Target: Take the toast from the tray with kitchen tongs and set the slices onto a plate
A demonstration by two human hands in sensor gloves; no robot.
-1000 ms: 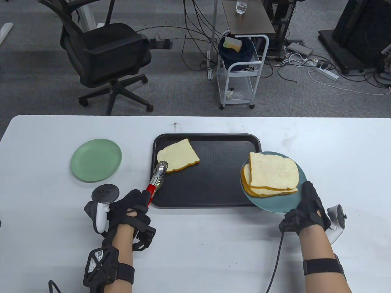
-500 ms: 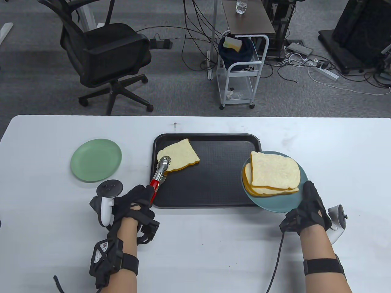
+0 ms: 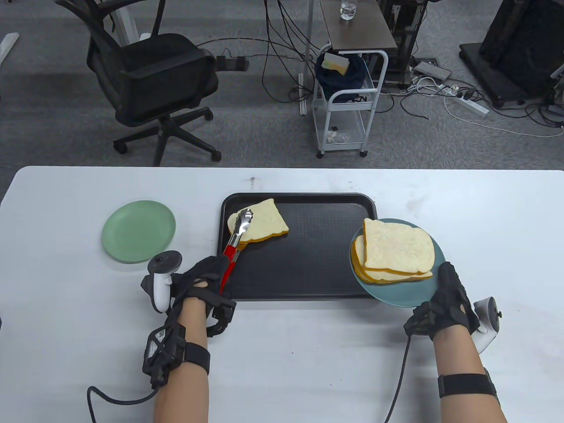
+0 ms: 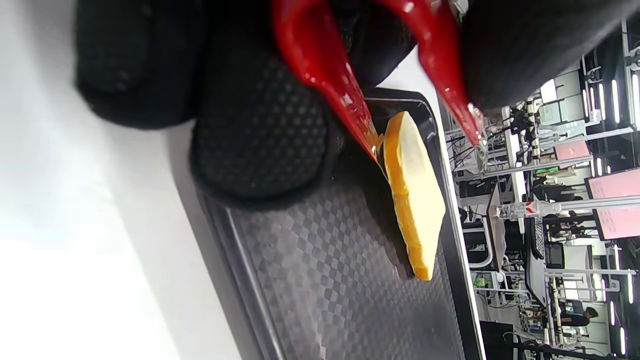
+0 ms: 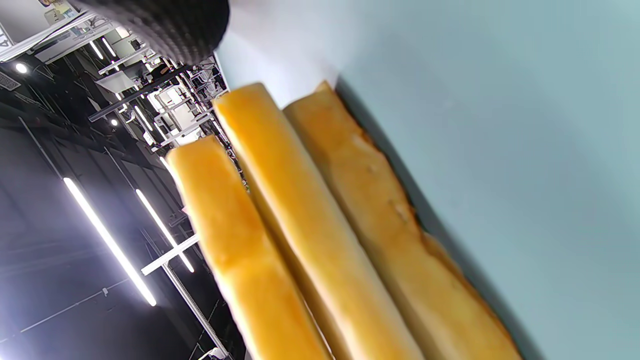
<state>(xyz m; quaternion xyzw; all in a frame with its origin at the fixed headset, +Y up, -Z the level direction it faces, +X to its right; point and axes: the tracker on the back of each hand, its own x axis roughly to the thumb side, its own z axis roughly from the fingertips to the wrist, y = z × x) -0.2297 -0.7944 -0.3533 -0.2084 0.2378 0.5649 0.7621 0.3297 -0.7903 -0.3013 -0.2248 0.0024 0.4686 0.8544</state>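
One toast slice (image 3: pixel 263 221) (image 4: pixel 414 215) lies at the back left of the black tray (image 3: pixel 308 269) (image 4: pixel 320 300). My left hand (image 3: pixel 203 278) grips the red handles of the kitchen tongs (image 3: pixel 235 240) (image 4: pixel 320 60). One metal tip lies over the slice's left part; in the left wrist view the other arm reaches under its near edge, which is tipped up. My right hand (image 3: pixel 445 299) holds the blue-grey plate (image 3: pixel 410 295) (image 5: pixel 525 150) by its near rim, over the tray's right edge. Three toast slices (image 3: pixel 394 253) (image 5: pixel 310 240) are stacked on that plate.
A green plate (image 3: pixel 139 230) sits on the white table (image 3: pixel 308 352) left of the tray. Beyond the far table edge stand an office chair (image 3: pixel 150 75) and a small white cart (image 3: pixel 348 101), with cables on the floor.
My left hand moved forward and right, pushing the tongs further over and under the tray slice, whose near edge has lifted a little. The right hand and its plate barely moved.
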